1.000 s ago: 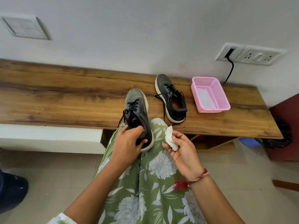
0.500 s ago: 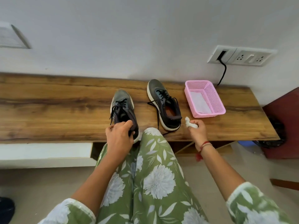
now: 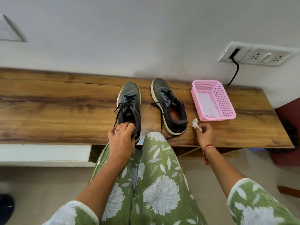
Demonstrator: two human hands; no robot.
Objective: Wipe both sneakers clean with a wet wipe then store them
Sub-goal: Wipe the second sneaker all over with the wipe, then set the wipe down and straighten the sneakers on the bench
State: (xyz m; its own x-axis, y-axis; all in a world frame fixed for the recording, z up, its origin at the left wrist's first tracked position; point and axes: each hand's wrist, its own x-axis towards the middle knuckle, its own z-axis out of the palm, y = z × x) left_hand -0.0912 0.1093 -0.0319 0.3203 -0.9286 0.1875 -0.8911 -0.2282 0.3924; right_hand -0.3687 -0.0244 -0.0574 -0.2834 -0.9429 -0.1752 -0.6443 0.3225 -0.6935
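Head view: looking down past a person's lap at two shoes on a bench.
Left shoe: a dark grey lace-up sneaker with a white sole (image 3: 129,101) stands upright on the bench, toe toward the wall, heel at the near edge.
Left hand: the left hand (image 3: 121,138) grips this shoe's heel collar, fingers curled over its rim.
Right shoe: a matching dark grey sneaker (image 3: 168,104) stands just beside the first, apart from it, laces trailing loose.
Wipe: a small crumpled white wet wipe (image 3: 195,123) is near the right shoe's heel.
Right hand: the right hand (image 3: 205,135) pinches the wipe in curled fingertips, low over the bench; a red thread (image 3: 208,147) circles the wrist.
Basket: a pink perforated plastic basket (image 3: 225,101) sits beyond the wipe, with a white sheet (image 3: 206,104) inside.
Bench: a long brown wood-grain bench (image 3: 56,108) runs along a white wall.
Wall: a white socket panel (image 3: 259,54) has a black cable (image 3: 235,73) hanging from it.
Clothing: green fabric with white flowers (image 3: 155,176) covers the lap and sleeves.
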